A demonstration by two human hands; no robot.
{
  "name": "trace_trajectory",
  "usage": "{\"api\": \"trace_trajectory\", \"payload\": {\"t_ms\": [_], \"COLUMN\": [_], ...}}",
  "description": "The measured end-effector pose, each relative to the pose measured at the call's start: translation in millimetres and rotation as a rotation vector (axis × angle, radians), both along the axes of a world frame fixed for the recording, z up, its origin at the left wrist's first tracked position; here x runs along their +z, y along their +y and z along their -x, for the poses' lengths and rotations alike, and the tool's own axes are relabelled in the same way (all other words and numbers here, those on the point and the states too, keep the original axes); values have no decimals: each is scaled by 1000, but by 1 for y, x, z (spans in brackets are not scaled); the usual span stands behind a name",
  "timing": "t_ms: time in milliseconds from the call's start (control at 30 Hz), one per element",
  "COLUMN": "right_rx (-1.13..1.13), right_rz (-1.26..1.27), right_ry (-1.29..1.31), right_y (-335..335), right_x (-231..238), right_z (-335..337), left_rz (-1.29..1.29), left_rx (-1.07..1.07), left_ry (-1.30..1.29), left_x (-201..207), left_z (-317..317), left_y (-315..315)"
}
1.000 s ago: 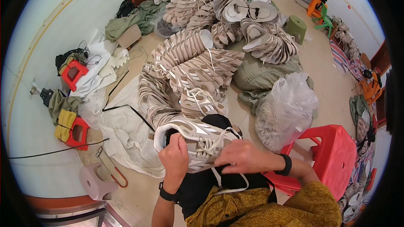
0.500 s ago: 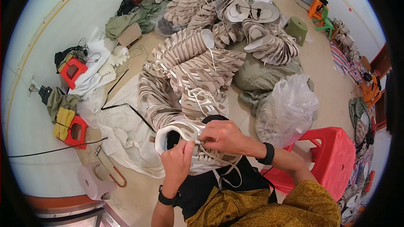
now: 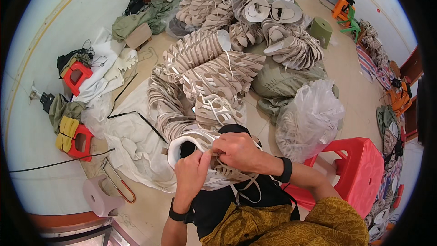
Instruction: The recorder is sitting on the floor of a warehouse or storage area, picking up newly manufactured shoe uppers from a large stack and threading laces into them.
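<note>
A beige and white sneaker upper [image 3: 172,154] lies across my lap, its padded collar opening toward the left. My left hand [image 3: 191,175] is closed on the edge of its throat, thumb and fingers pinched together. Right beside it, my right hand [image 3: 239,151] is closed at the lacing edge, fingertips almost meeting the left ones. What exactly the right fingertips grip, lace or edge, is hidden. From the upper a pale shoelace [image 3: 260,194] hangs in a loop over my dark clothing. Just beyond the hands sits another laced upper [image 3: 216,109].
Stacked shoe uppers [image 3: 223,75] pile up ahead on green sacks [image 3: 287,79]. A clear plastic bag [image 3: 314,114] of uppers and a red stool [image 3: 364,168] stand at right. White sheeting [image 3: 132,155], a pink stool [image 3: 100,198] and red stools [image 3: 82,141] are at left.
My right hand has shifted slightly left, and its fingers are now curled closer to my left fingertips. The left hand still pinches the upper at nearly the same spot.
</note>
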State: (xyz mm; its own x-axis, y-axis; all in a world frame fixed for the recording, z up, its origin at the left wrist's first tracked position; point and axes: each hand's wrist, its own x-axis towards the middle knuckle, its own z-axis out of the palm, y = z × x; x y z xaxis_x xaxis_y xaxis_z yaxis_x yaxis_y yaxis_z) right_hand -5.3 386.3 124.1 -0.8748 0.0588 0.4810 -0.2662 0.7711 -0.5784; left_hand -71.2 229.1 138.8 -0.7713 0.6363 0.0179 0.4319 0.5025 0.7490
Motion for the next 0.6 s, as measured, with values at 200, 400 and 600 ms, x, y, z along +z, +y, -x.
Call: {"api": "trace_trajectory", "payload": {"t_ms": [200,400,600], "right_rx": [34,112,122], "right_rz": [55,390,347], "right_ry": [-96,-272,-306], "right_y": [6,15,16], "right_x": [5,5,12], "right_z": [-2,-9,-7], "left_rz": [-5,-33,-53], "left_rx": [41,44,49], "left_ry": [-75,-142,-120], "left_x": [-2,3,2], "left_z": [-2,-4,-5], "left_y": [1,2,1]}}
